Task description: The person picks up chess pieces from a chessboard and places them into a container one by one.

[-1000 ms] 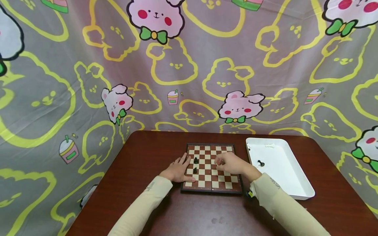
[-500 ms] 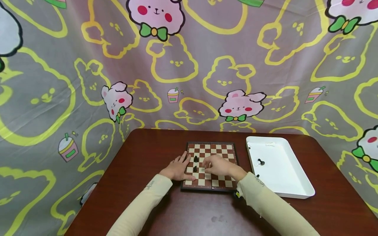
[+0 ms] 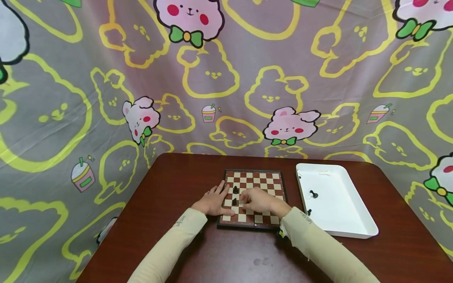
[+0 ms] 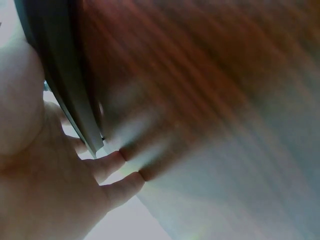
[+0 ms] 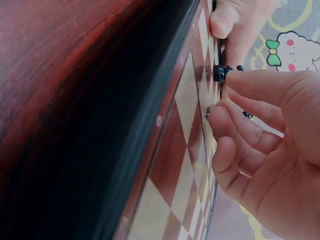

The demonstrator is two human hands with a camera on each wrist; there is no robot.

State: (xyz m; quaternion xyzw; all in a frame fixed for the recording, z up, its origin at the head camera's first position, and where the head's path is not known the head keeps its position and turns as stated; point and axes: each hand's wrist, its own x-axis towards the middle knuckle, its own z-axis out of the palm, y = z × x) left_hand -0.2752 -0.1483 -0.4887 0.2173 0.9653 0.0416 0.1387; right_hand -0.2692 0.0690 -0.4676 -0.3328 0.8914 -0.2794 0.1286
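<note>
On the chessboard (image 3: 265,181), a black chess piece (image 3: 235,189) stands near the left edge, with a black knight (image 3: 234,201) closer to the near side. My left hand (image 3: 212,201) lies with spread, straight fingers over the board's left edge; its lower fingertips touch the table in the left wrist view. My right hand (image 3: 260,199) hovers low over the board, just right of the knight, with bent fingers. In the right wrist view its uppermost digit (image 5: 265,86) overlaps the knight (image 5: 220,73). Whether a small piece is between the fingertips is hidden.
A white tray (image 3: 347,204) stands right of the board, holding several black pieces, one lying on its side (image 3: 313,194), and a whitish scrap (image 3: 324,173). The brown table (image 3: 184,177) meets a patterned curtain (image 3: 237,98) at the back and sides.
My right hand has moved left across the board, toward the knight. Its forearm has uncovered a small black piece in the tray. My left hand and both visible board pieces stay put.
</note>
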